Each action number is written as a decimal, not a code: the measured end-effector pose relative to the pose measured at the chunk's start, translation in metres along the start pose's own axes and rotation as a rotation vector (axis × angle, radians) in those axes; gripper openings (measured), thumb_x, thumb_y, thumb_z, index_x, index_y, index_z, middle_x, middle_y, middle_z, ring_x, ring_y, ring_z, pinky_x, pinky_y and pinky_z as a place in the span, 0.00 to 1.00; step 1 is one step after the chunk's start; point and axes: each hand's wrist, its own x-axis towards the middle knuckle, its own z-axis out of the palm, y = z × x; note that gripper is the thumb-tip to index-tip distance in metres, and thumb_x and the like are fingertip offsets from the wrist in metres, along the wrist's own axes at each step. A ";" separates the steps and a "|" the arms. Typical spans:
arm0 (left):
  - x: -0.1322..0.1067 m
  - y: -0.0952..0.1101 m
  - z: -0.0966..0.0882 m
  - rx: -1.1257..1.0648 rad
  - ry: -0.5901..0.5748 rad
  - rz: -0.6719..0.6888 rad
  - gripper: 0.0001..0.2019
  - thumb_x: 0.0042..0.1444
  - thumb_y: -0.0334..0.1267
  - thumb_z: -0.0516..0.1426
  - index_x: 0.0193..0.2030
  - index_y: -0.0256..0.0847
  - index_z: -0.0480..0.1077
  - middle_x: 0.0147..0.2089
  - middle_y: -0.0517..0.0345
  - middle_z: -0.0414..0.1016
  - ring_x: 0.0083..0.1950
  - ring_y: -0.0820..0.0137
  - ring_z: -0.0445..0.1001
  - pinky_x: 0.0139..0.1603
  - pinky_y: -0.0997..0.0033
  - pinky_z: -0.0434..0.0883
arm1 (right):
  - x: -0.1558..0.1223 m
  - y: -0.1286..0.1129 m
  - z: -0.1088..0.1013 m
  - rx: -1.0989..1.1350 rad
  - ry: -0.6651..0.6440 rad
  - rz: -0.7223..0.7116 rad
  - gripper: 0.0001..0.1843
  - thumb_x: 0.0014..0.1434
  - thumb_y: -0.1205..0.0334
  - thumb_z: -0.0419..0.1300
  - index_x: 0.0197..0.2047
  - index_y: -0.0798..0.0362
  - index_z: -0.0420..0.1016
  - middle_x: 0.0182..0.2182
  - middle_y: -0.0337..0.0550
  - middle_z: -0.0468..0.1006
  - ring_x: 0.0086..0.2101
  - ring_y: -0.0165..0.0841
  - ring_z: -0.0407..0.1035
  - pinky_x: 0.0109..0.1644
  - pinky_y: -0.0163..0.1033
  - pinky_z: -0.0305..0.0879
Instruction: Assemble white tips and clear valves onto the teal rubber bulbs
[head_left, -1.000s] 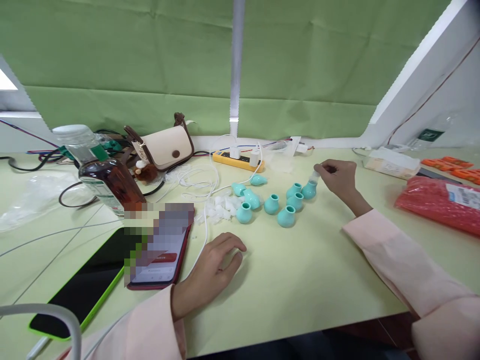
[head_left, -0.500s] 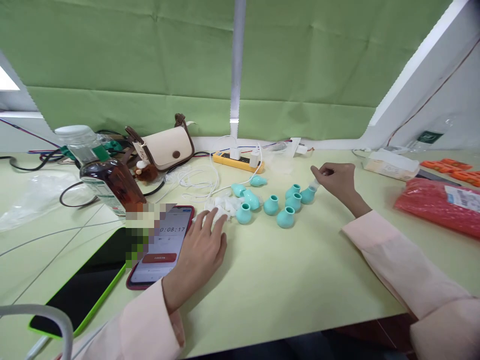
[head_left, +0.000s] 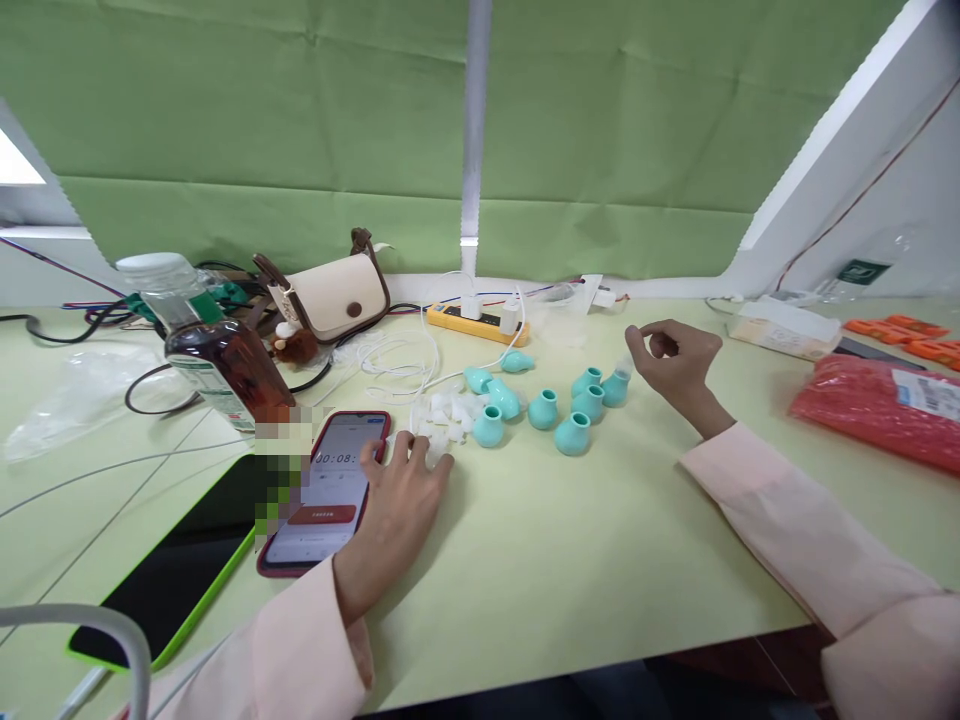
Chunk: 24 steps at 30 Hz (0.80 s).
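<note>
Several teal rubber bulbs [head_left: 574,435] stand and lie in a cluster mid-table. The rightmost bulb [head_left: 616,387] has a clear tip in its mouth. My right hand [head_left: 675,365] hovers just right of it, fingers curled with thumb against index, nothing visible in them and not touching the bulb. My left hand [head_left: 397,490] lies flat on the table with fingers stretched to the edge of a pile of small white plastic pieces [head_left: 450,410]. Its thumb rests by a red-cased phone [head_left: 330,490] showing a timer.
A black device in a green case [head_left: 165,570] lies at the front left. Behind it stand a bottle of brown liquid [head_left: 217,360], a cream handbag [head_left: 330,295], white cables [head_left: 397,355] and a yellow power strip [head_left: 476,322]. A red packet [head_left: 885,405] and a white box [head_left: 784,325] lie right.
My left hand moved from the bare table forward and left to the white pieces beside the phone. My right hand let go of the clear tip on the rightmost bulb and drew slightly back.
</note>
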 end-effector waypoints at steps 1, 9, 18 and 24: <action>-0.001 0.001 -0.001 -0.021 0.008 0.004 0.15 0.52 0.22 0.46 0.36 0.43 0.69 0.39 0.48 0.70 0.43 0.55 0.64 0.39 0.45 0.56 | 0.001 -0.008 -0.004 0.025 0.017 -0.038 0.12 0.48 0.60 0.52 0.16 0.52 0.60 0.10 0.33 0.55 0.13 0.24 0.50 0.18 0.33 0.49; -0.011 0.011 -0.008 -0.375 0.048 0.118 0.10 0.52 0.29 0.47 0.40 0.41 0.64 0.32 0.53 0.71 0.40 0.59 0.65 0.41 0.50 0.55 | -0.038 -0.118 -0.037 0.406 -0.364 -0.517 0.02 0.49 0.65 0.57 0.30 0.51 0.68 0.16 0.35 0.69 0.17 0.26 0.60 0.20 0.33 0.55; -0.013 0.012 -0.006 -0.927 0.025 0.089 0.06 0.52 0.32 0.50 0.38 0.39 0.60 0.35 0.56 0.68 0.38 0.69 0.67 0.38 0.70 0.65 | -0.063 -0.157 -0.037 0.959 -0.952 -0.106 0.08 0.55 0.63 0.53 0.39 0.54 0.68 0.32 0.43 0.73 0.30 0.28 0.67 0.32 0.33 0.64; -0.004 -0.001 0.000 -0.447 0.186 0.091 0.11 0.54 0.30 0.47 0.43 0.36 0.64 0.42 0.47 0.67 0.44 0.60 0.63 0.43 0.59 0.62 | -0.070 -0.156 -0.032 0.918 -0.891 -0.021 0.07 0.52 0.62 0.56 0.33 0.55 0.71 0.23 0.41 0.72 0.22 0.27 0.64 0.27 0.32 0.62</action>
